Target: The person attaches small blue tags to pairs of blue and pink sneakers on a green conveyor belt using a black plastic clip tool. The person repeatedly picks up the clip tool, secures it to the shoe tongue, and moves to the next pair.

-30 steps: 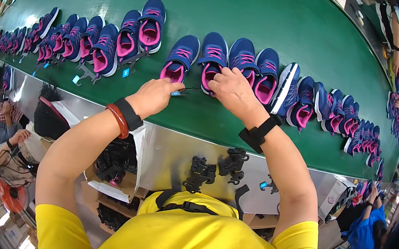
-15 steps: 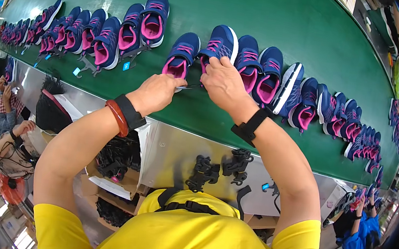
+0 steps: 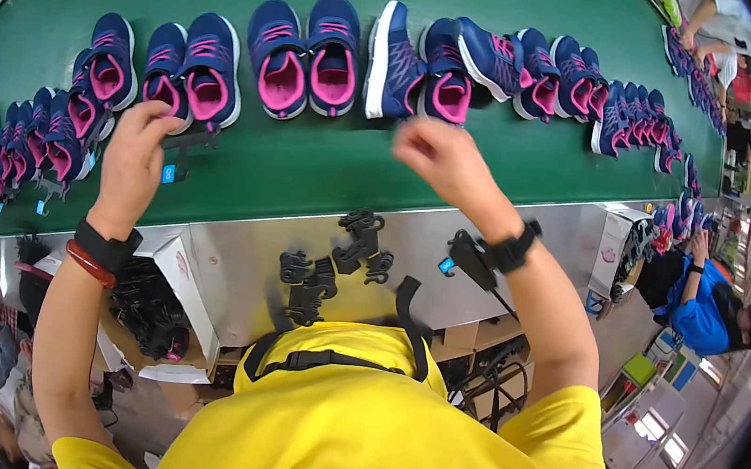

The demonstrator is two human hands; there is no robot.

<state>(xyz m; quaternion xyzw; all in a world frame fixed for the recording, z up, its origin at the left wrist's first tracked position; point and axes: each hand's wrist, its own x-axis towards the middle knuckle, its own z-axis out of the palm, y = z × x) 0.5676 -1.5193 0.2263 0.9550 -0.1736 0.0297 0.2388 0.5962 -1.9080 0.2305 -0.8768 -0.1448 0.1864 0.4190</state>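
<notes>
A pair of navy and pink hook-and-loop sneakers stands at the left on the green work surface: one sneaker (image 3: 165,61) beside a second sneaker (image 3: 211,50). My left hand (image 3: 132,153) has its thumb and fingers closed at the heel of the first one. By these heels lies a black plastic shoe hanger (image 3: 188,142) with a blue size tag (image 3: 168,173). My right hand (image 3: 445,161) hovers just in front of another sneaker (image 3: 448,89), its curled fingers smeared by motion. Between my hands, another pair of sneakers (image 3: 309,48) stands side by side.
More sneakers line the green surface (image 3: 347,161) on both sides, some tipped over. Black hangers (image 3: 308,287) cling to the metal edge near me. A carton (image 3: 185,296) of black hangers is at lower left. A co-worker in blue (image 3: 702,307) is at the right.
My hands have moved apart, the left one leftward and the right one away from the pair. That pair now appears farther left, with a tagged hanger at its heels. The view has shifted right.
</notes>
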